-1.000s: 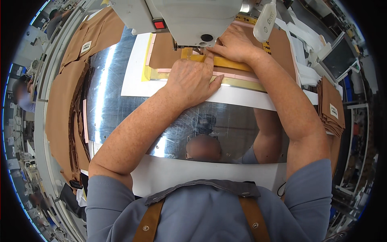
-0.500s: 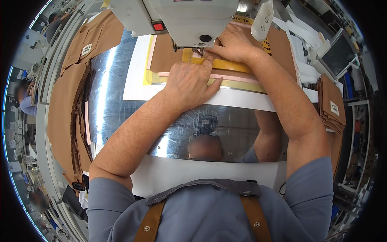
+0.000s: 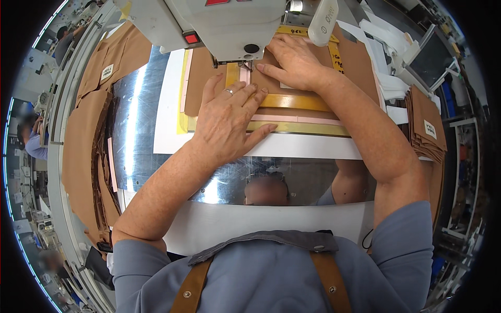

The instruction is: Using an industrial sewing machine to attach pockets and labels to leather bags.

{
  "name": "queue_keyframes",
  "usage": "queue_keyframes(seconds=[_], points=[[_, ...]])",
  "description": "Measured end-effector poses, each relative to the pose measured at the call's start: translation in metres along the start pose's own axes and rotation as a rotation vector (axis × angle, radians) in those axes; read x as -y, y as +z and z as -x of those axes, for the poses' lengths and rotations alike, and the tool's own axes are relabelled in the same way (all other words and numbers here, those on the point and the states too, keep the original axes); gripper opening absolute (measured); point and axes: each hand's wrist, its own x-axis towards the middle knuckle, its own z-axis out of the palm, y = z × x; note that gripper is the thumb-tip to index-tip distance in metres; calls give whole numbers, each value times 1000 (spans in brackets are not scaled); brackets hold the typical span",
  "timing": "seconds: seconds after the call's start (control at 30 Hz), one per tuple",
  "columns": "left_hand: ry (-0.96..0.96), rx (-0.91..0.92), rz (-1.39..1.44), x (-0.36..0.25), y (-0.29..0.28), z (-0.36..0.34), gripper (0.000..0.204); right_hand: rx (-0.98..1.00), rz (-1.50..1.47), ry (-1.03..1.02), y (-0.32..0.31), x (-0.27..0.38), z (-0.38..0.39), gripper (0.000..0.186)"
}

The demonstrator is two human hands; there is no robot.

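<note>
While both hands press flat, brown fabric [image 3: 271, 86] sits under the sewing machine [image 3: 224, 26].
Left hand [image 3: 227, 122] at seven o'clock, right hand [image 3: 292, 62] at three; fingers spread, gripping nothing.

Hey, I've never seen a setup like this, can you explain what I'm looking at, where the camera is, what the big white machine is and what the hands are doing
The picture comes from a wide fisheye camera worn on a person's head, looking down, so straight edges bend near the rim. The forearms entering from below are the person's own. The big white machine at the top looks like an industrial sewing machine, its needle area just above the hands. The left hand and right hand lie flat and open, pressing a tan fabric piece that sits in a yellow and pink template frame. Nothing is gripped. All this rests on a shiny metal table that mirrors the person. More tan pieces are stacked at the left and at the right.
</note>
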Motion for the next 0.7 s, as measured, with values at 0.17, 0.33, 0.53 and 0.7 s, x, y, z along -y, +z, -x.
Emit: queue_keyframes(seconds=[0.17,0.33,0.53,0.7], points=[[9,38,13,-12,-11,8,60,32,38,-46,-4,1,9,50],[24,47,60,-15,-15,17,63,-21,8,-147,-2,5,19,45],[17,80,74,-21,-20,28,64,-163,-45,-222,4,9,33,45],[36,78,104,-28,-25,37,66,-90,-63,-214,-1,15,42,45]])
